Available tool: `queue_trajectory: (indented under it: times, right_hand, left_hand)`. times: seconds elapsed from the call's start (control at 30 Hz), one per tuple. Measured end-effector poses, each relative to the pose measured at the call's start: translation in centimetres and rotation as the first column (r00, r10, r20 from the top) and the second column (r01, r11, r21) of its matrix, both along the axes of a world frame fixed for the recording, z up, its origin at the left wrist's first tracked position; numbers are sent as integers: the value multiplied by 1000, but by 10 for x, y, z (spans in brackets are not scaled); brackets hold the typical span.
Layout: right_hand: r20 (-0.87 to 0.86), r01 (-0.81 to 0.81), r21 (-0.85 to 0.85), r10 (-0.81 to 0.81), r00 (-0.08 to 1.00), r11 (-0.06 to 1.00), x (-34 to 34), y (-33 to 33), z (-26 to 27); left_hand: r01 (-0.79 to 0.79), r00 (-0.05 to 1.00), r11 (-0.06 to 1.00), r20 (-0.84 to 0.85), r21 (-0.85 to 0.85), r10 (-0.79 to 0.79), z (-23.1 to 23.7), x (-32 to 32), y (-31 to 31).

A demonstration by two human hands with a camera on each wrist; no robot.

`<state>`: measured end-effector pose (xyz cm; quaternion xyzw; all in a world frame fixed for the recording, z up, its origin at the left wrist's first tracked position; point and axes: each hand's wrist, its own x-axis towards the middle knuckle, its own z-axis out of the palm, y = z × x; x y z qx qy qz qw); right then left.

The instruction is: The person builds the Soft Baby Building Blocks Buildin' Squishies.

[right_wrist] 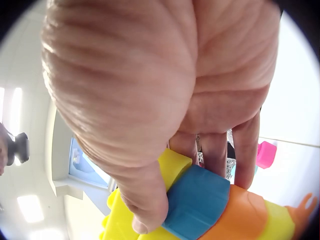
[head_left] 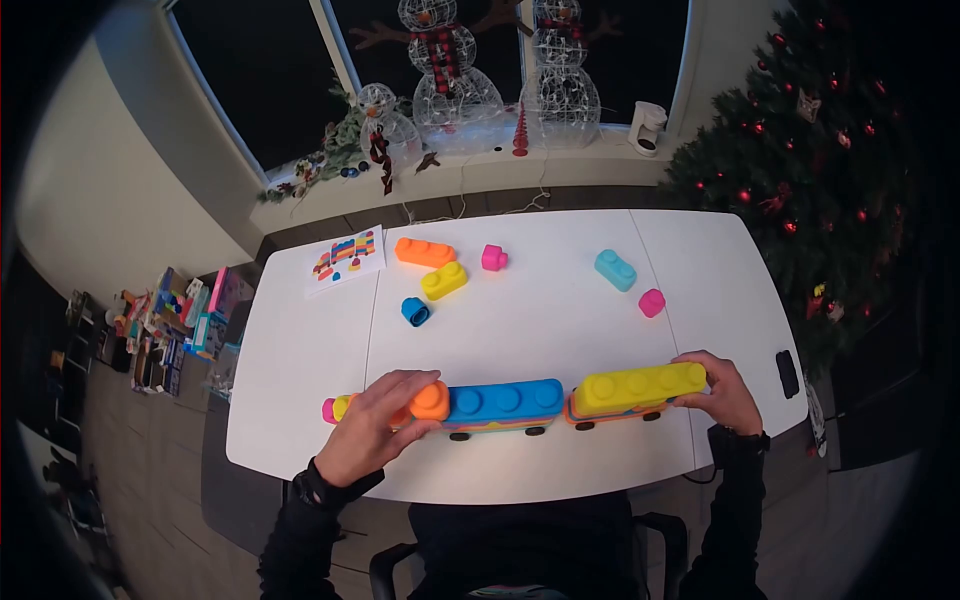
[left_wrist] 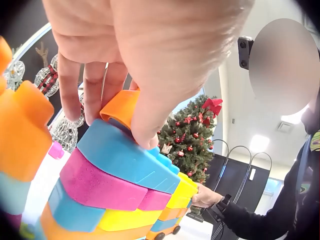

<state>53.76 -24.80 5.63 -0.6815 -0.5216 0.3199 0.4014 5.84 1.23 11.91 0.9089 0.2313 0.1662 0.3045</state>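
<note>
My left hand [head_left: 362, 432] pinches a small orange block [head_left: 430, 399] at the left end of a long blue block [head_left: 506, 401], which tops a wheeled stack. In the left wrist view, thumb and fingers straddle that orange block [left_wrist: 119, 108], above blue, pink and yellow layers. My right hand [head_left: 728, 396] grips the right end of another wheeled stack topped by a long yellow block [head_left: 642, 387]. Seen from the right wrist, the thumb lies on the near side and the fingers on the far side, by a blue block [right_wrist: 197, 202]. My left hand partly covers more blocks at left.
Behind the stacks lie loose blocks: orange [head_left: 425, 251], yellow [head_left: 443, 281], dark blue [head_left: 415, 311], pink [head_left: 494, 258], light blue [head_left: 615, 270] and another pink [head_left: 652, 303]. A picture sheet [head_left: 346, 261] is at back left; a black object [head_left: 787, 374] lies near the right edge.
</note>
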Motion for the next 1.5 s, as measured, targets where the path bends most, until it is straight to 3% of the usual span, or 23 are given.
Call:
queue_trajectory:
  times: [0.1,0.3,0.5,0.63,0.8,0.93,1.23,1.33,1.43,1.5]
  right_hand:
    - [30,-17,16,16,999,1000,2,0,2]
    - [60,-37,0,37,998,999,5,3,4]
    - [50,-22,0,22,998,1000,1,2,5]
    - [9,-14,-12,14,1000,1000,-1,1,2]
    - [25,-10,19,10,1000,1000,-1,1,-4]
    - [128,-54,26,50,990,998,-1,0,3]
    - [82,-28,21,26,996,999,-2,1,1]
    - [82,-20,18,18,996,1000,-3,1,0]
    - [92,-36,14,34,995,999,-2,1,1]
    - [95,-37,8,36,995,999,-2,2,2]
  left_hand:
    - [-20,1000,1000,22,21,20,-10,0,1]
    - [-29,996,995,79,-95,36,-11,1,0]
    - [-116,993,992,24,50,115,-7,1,-9]
    - [-114,993,992,-3,54,114,-6,1,-9]
    - [-129,989,982,91,137,118,-24,1,-6]
    - [-125,989,985,95,115,114,-25,1,-5]
    - [-82,996,985,59,151,74,-20,-1,3]
    - [-52,996,983,-66,175,64,-5,-3,5]
    - [71,997,989,-28,132,-68,16,-7,37]
    - [40,999,996,21,76,-42,40,-1,57]
